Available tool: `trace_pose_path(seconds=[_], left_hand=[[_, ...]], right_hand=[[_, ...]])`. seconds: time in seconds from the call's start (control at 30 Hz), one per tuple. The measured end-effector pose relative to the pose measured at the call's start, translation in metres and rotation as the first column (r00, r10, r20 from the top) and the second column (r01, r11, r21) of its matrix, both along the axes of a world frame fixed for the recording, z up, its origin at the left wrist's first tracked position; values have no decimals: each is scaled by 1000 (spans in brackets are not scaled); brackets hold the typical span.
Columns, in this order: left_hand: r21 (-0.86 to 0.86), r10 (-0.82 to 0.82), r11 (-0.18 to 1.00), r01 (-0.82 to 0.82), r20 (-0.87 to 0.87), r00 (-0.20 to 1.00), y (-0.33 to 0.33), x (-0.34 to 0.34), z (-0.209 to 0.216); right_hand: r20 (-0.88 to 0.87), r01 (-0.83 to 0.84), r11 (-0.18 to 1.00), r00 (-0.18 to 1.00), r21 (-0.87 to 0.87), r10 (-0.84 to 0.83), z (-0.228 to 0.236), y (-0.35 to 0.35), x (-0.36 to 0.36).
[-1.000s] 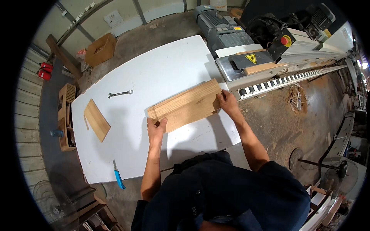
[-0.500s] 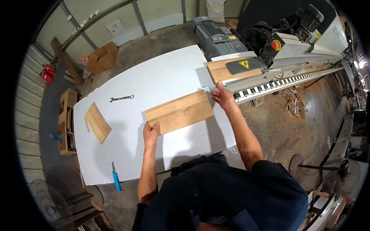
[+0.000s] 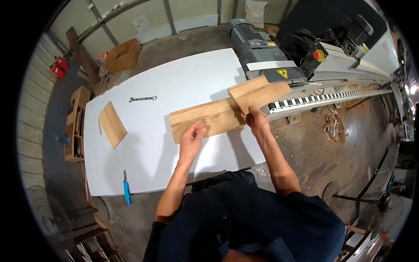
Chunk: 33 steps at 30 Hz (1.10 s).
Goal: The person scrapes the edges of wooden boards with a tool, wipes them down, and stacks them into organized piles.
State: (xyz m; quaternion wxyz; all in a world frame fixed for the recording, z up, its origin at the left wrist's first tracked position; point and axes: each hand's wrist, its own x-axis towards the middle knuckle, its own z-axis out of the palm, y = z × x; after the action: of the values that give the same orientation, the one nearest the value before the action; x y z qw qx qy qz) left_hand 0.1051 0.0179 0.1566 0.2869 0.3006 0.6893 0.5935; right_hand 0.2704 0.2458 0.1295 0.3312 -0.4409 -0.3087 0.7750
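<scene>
On the white table lies a wide wooden board [image 3: 209,118]. Above it my left hand [image 3: 192,139] hangs with loosely curled fingers and nothing in them. My right hand [image 3: 258,121] grips the near edge of a second wooden board [image 3: 257,94], its thumb on the top face. This second board is tilted. It overlaps the right end of the first board and sticks out past the table's right side, over the machine's infeed edge.
On the white table [image 3: 148,170] lie a combination wrench [image 3: 143,99], a slanted wood piece [image 3: 113,125] with a thin strip beside it, and a blue-handled utility knife [image 3: 127,192] at the near edge. At right stands a machine with a roller conveyor [image 3: 314,97] and a red stop button [image 3: 318,55].
My left hand has let go of the first board's left end and moved right over it. My right hand has taken hold of the second board, drawing it off the machine toward me.
</scene>
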Motion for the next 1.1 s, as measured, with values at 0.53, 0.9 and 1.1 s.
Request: trace_pose_path(seconds=[0.53, 0.9, 1.1], left_hand=[[122, 251, 937, -327, 414, 875, -12, -42, -1], [-309, 345, 887, -343, -48, 937, -28, -79, -35], [-213, 97, 977, 28, 551, 829, -13, -102, -27]], right_hand=[[539, -384, 520, 822, 763, -184, 29, -49, 20], [598, -742, 669, 554, 39, 579, 11, 22, -27], [641, -687, 725, 580, 52, 503, 14, 31, -34]])
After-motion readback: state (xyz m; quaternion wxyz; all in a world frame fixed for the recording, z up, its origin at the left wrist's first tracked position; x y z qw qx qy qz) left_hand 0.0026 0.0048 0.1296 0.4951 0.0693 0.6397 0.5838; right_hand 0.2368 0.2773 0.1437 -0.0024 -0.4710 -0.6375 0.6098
